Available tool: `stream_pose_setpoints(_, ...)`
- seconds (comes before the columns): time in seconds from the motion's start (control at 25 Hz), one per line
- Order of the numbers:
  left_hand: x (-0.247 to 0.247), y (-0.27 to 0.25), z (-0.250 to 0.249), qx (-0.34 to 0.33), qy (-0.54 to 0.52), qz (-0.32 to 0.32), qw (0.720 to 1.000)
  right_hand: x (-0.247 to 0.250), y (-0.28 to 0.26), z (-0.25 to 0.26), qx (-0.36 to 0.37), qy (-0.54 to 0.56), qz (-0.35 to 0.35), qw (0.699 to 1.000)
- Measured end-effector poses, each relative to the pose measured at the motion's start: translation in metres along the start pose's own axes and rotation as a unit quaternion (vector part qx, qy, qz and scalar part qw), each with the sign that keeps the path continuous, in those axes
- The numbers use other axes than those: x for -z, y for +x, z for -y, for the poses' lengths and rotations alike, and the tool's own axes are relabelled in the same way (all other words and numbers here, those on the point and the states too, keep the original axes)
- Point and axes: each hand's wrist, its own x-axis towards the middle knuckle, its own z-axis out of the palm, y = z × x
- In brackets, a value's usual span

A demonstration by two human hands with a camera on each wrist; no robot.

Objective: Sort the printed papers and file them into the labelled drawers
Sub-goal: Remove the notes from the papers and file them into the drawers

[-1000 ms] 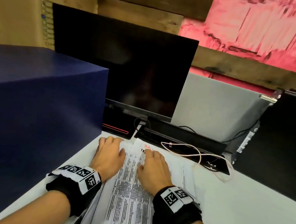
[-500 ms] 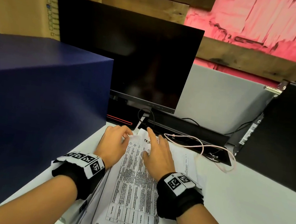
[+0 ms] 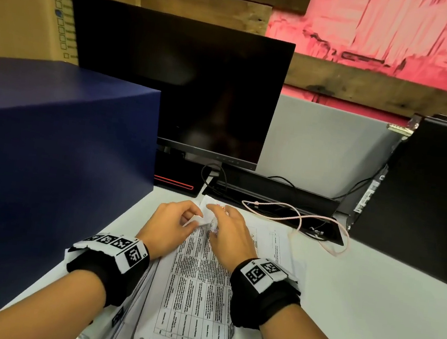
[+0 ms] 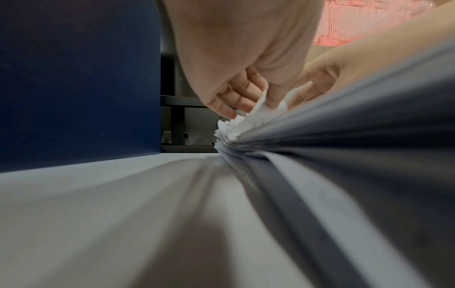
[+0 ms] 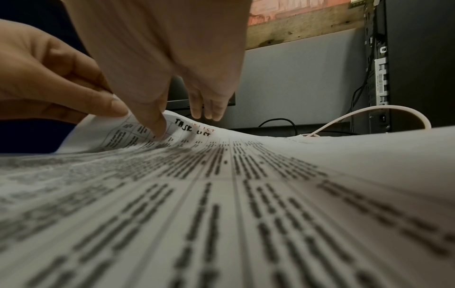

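Papers [image 3: 198, 288] stacked on bench [image 3: 368, 316], thin & floppy (likely slippery), so take by far corner, where left hand [image 3: 169, 227] pinches top sheet, right hand [image 3: 232, 236] pressing flat w/ straight fingers [image 5: 157, 124].

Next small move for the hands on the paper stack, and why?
Probably peel the top sheet free: the left hand pinches its lifted far corner, while the right hand presses the stack flat beside it. The sheets below fan out loose.
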Motion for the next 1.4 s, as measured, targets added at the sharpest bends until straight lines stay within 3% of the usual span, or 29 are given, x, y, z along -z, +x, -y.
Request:
stream_pose_setpoints(0.24, -0.003, 0.0, 0.0, 0.018, -0.055, 0.023, 0.998, 0.002, 0.0, 0.002, 0.008, -0.013, 0.001, 1.0)
stream_pose_setpoints(0.44, -0.005, 0.004, 0.011, 0.047, 0.065, 0.056, 0.995, 0.008, -0.002, 0.004, -0.032, -0.006, 0.005, 0.999)
stream_pose_setpoints(0.64, -0.004, 0.003, 0.01, 0.046, 0.084, 0.112, 0.989, 0.005, 0.0, 0.002, -0.039, -0.021, 0.018, 0.999)
stream_pose_setpoints(0.92, -0.003, 0.002, 0.004, 0.079, 0.027, 0.098, 0.992, 0.024, 0.001, -0.012, 0.057, -0.056, 0.061, 0.995)
stream_pose_setpoints(1.08, -0.001, 0.002, 0.002, 0.079, 0.038, 0.107, 0.99, 0.039, 0.006, -0.014, 0.016, -0.174, 0.056, 0.983)
stream_pose_setpoints(1.2, 0.001, 0.001, 0.002, 0.073, 0.05, 0.11, 0.99, 0.027, -0.001, -0.001, -0.04, -0.14, 0.034, 0.989)
stream_pose_setpoints(1.4, 0.001, -0.001, 0.004, 0.06, 0.067, 0.103, 0.991, 0.003, -0.004, 0.008, -0.018, -0.096, 0.006, 0.995)
